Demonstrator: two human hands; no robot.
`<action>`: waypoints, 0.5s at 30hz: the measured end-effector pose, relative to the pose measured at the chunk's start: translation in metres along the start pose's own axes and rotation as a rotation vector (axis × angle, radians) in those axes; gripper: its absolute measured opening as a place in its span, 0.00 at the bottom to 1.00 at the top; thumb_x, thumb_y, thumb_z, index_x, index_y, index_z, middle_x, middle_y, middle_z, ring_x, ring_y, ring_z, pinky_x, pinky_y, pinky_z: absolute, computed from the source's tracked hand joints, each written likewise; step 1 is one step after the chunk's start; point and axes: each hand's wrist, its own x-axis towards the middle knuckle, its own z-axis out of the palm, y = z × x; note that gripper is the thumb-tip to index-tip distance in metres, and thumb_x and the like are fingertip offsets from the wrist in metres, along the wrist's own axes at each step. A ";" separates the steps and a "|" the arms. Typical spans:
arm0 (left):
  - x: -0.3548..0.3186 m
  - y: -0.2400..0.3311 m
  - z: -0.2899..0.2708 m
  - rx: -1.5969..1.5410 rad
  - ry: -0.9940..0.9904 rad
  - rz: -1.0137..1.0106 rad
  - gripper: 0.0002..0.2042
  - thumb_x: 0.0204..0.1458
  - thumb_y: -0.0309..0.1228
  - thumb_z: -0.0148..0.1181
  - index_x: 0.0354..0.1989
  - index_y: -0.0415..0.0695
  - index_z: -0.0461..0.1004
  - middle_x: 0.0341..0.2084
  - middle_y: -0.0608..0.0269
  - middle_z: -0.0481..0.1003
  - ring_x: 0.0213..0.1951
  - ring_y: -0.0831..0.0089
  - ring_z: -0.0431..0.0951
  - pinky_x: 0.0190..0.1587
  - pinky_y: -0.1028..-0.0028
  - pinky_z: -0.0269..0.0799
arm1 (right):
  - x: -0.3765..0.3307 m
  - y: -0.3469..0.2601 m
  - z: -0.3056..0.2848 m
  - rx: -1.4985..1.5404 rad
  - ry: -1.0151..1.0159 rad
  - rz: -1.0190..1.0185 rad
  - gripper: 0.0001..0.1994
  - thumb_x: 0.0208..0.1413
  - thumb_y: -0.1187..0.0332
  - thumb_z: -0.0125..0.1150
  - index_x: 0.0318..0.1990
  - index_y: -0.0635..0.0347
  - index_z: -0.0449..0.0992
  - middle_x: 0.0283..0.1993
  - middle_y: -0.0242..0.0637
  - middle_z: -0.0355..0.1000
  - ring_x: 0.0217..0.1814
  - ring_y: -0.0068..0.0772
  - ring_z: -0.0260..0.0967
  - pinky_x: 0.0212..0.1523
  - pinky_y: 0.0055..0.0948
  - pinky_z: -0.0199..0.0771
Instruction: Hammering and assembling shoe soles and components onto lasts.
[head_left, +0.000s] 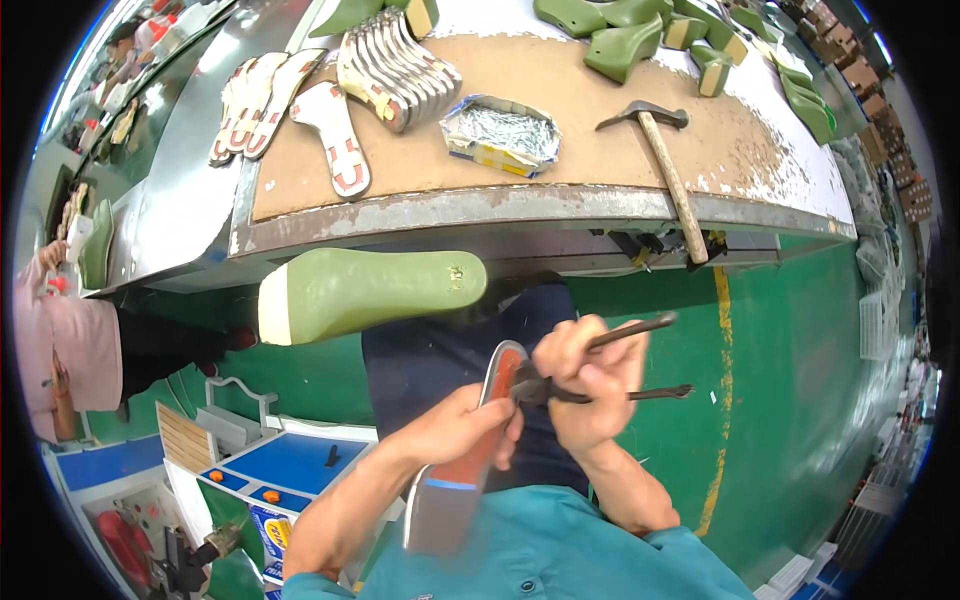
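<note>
My left hand (480,425) grips an insole (465,472), reddish-brown in the middle and grey toward its lower end, which is blurred. Wrapped around the handles of dark metal pincers (528,385) is my right hand (590,385). The pincers' jaws meet the insole's edge near its upper end; whether they bite on something there is too small to tell. Just beyond my hands, sole side up, a green shoe last (370,290) with a pale toe end lies in front of the bench edge. What supports it is hidden.
On the workbench (580,90) lie a hammer (660,165) with its handle over the front edge, a small box of nails (500,137), several stacked insoles (395,72), a single insole (335,140) and several green lasts (625,45). Another person (85,345) stands at the left.
</note>
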 end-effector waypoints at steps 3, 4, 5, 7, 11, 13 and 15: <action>-0.005 -0.004 -0.002 -0.039 0.036 0.007 0.22 0.61 0.33 0.44 0.61 0.32 0.57 0.29 0.61 0.71 0.27 0.71 0.74 0.36 0.67 0.75 | 0.034 -0.031 -0.002 0.174 -0.118 -0.156 0.06 0.47 0.75 0.46 0.33 0.54 0.59 0.26 0.31 0.56 0.25 0.27 0.51 0.27 0.28 0.55; -0.002 -0.005 -0.006 -0.012 0.054 0.002 0.22 0.61 0.32 0.44 0.61 0.32 0.57 0.28 0.61 0.70 0.27 0.72 0.74 0.35 0.67 0.75 | 0.041 -0.052 0.007 0.178 -0.103 -0.216 0.05 0.47 0.74 0.47 0.32 0.54 0.59 0.26 0.29 0.56 0.26 0.24 0.50 0.26 0.27 0.54; 0.002 -0.001 -0.007 0.023 0.060 -0.004 0.22 0.61 0.32 0.43 0.61 0.31 0.57 0.28 0.61 0.70 0.27 0.72 0.74 0.35 0.68 0.75 | 0.044 -0.067 0.009 0.147 -0.082 -0.329 0.06 0.46 0.75 0.48 0.32 0.54 0.60 0.25 0.28 0.54 0.25 0.22 0.48 0.26 0.26 0.54; 0.003 -0.002 -0.006 0.070 0.066 -0.013 0.22 0.61 0.31 0.43 0.61 0.31 0.57 0.28 0.61 0.70 0.27 0.72 0.73 0.35 0.68 0.75 | 0.035 -0.077 0.014 0.235 -0.096 -0.360 0.08 0.45 0.76 0.50 0.31 0.53 0.60 0.23 0.28 0.53 0.24 0.21 0.47 0.26 0.26 0.54; 0.007 0.001 -0.003 0.238 0.058 -0.146 0.22 0.61 0.31 0.41 0.61 0.31 0.56 0.28 0.62 0.70 0.27 0.73 0.72 0.36 0.69 0.74 | -0.010 0.027 -0.012 0.187 -0.167 0.143 0.10 0.48 0.75 0.49 0.37 0.55 0.57 0.22 0.40 0.59 0.22 0.31 0.54 0.23 0.34 0.58; 0.004 0.000 -0.008 0.228 0.087 -0.073 0.21 0.61 0.31 0.42 0.59 0.32 0.58 0.27 0.62 0.71 0.27 0.74 0.73 0.36 0.70 0.73 | 0.014 0.006 -0.018 0.139 -0.110 -0.001 0.12 0.48 0.75 0.49 0.39 0.53 0.56 0.24 0.39 0.61 0.22 0.30 0.55 0.23 0.34 0.60; -0.005 -0.009 -0.007 0.222 0.099 -0.025 0.20 0.61 0.31 0.42 0.58 0.32 0.60 0.27 0.61 0.72 0.28 0.75 0.73 0.35 0.71 0.73 | 0.037 -0.025 -0.021 0.234 -0.208 -0.162 0.10 0.50 0.74 0.48 0.39 0.52 0.57 0.30 0.39 0.63 0.28 0.32 0.58 0.30 0.34 0.64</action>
